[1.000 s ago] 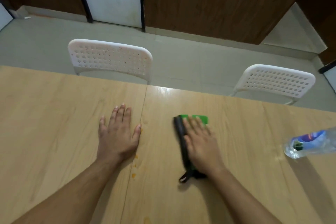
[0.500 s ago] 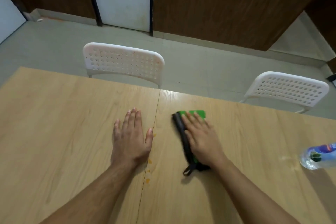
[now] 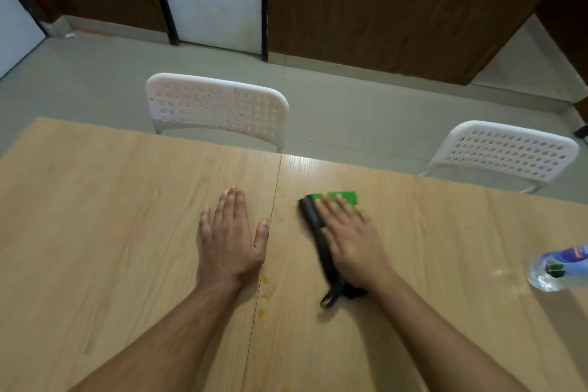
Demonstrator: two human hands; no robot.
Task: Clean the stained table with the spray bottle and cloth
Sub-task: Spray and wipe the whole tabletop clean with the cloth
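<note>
Head view: the left hand (image 3: pixel 229 240) lies flat on the wooden table (image 3: pixel 95 216), fingers straight, holding nothing. The right hand (image 3: pixel 350 242) presses flat, fingers straight, on the green-and-black cloth (image 3: pixel 343 197), just right of the table seam. Orange stains (image 3: pixel 262 296) sit along the seam near the left wrist. The spray bottle (image 3: pixel 560 267) lies at the right edge, well apart from the cloth. Two white chairs (image 3: pixel 216 105) stand behind.

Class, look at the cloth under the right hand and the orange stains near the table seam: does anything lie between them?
Nothing visible. Bare table separates the cloth under the right hand from the orange stains; the left hand rests flat just beyond them.
</note>
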